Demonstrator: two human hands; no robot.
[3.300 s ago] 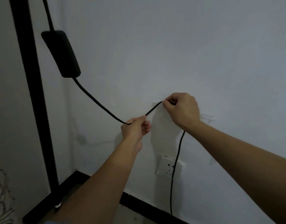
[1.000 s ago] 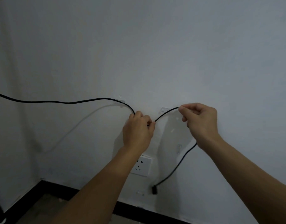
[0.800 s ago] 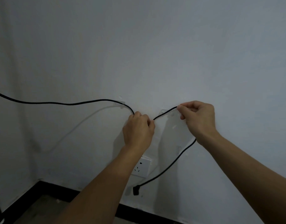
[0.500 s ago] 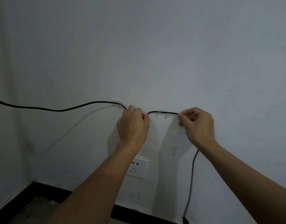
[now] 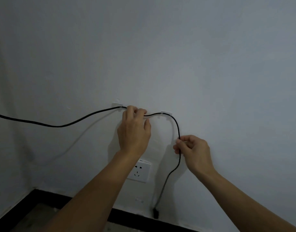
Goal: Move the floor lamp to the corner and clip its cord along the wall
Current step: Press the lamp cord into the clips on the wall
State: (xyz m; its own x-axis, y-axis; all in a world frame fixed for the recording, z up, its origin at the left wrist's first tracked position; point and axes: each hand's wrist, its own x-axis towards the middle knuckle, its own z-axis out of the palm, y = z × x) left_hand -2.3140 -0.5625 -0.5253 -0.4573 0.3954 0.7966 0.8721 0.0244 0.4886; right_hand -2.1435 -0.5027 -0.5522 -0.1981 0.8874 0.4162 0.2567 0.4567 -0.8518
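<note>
A thin black lamp cord (image 5: 63,125) runs from the left edge across the white wall. It passes a clear clip (image 5: 117,104), then a second clear clip (image 5: 166,113), and bends down. My left hand (image 5: 134,129) pinches the cord between the two clips, against the wall. Lower right, my right hand (image 5: 193,151) pinches the hanging part of the cord. Below it the cord drops to its black plug (image 5: 156,213), which dangles by the skirting. The lamp itself is out of view.
A white wall socket (image 5: 141,172) sits below my left hand, partly hidden by my forearm. A black skirting board (image 5: 48,197) lines the bottom of the wall and turns at the room corner on the left. A bit of floor (image 5: 35,220) shows lower left.
My right hand has slid down the cord from beside the right clip to well below it. The cord now lies in the right clip and bends downward. My left hand stays between the clips.
</note>
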